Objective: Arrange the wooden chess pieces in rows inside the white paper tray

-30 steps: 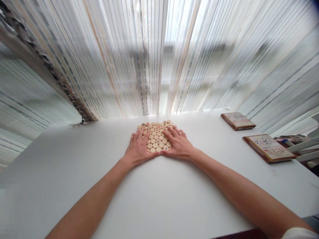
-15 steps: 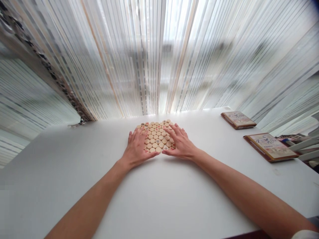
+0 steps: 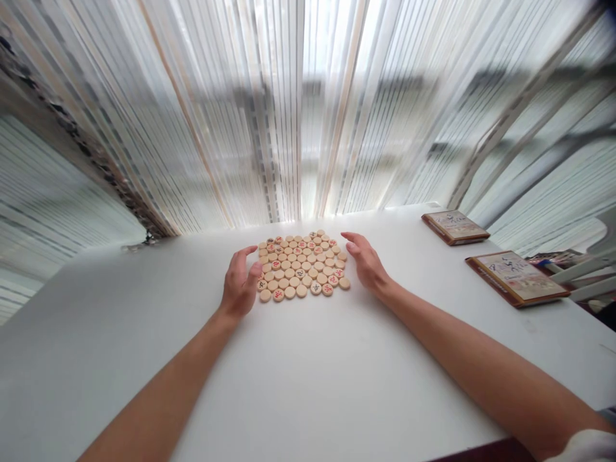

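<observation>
White table point(image 3: 120, 333). Round wood game pieces point(image 3: 301, 266) lie flat in tight bunch, middle. Right side: brown-edged book point(image 3: 455, 228), second book point(image 3: 516, 278), maybe menus, hard to tell.

A white sleeve point(image 3: 584, 447) ends above the bare right forearm point(image 3: 481, 378).

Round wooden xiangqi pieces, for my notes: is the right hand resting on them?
No, the right hand sits beside the round wooden xiangqi pieces, not touching them.
</observation>
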The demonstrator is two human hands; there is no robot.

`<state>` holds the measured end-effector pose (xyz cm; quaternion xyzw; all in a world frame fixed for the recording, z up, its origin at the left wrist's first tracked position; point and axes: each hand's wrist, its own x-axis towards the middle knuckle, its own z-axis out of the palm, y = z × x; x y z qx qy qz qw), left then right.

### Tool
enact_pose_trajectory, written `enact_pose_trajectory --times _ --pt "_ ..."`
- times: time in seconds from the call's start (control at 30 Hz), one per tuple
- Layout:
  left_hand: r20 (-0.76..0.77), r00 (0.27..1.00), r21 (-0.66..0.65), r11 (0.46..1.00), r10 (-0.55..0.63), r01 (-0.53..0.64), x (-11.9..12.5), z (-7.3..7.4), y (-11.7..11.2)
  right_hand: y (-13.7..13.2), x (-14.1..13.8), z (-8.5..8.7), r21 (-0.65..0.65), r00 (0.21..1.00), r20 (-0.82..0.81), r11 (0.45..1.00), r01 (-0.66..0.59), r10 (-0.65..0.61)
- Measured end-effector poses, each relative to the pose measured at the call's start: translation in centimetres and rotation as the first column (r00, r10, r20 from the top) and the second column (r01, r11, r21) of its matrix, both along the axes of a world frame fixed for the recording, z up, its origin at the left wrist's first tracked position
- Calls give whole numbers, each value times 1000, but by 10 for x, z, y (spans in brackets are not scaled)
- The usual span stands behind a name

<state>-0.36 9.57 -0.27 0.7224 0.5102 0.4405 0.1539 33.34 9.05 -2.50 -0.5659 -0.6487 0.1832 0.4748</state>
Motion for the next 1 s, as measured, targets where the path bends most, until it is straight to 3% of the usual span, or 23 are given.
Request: enact_pose_trajectory --times 0.27,0.5,0.7,0.83,1.0 --pt "68 995 35 997 67 -69 2 1 0 3 -1 -3 19 999 -22 999 29 -29" --pt "-16 999 142 989 39 -36 10 -1 0 11 -4 -10 58 995 37 994 91 -94" --pt "-136 987 245 963 -82 114 13 7 -12 12 -9 -10 126 980 113 981 149 -163" --pt "-228 958 242 942 -176 231 19 11 -38 4 -9 -10 156 970 162 975 159 -184" --pt "-402 807 66 866 -432 496 29 14 -84 -36 2 -13 105 966 238 992 76 -100"
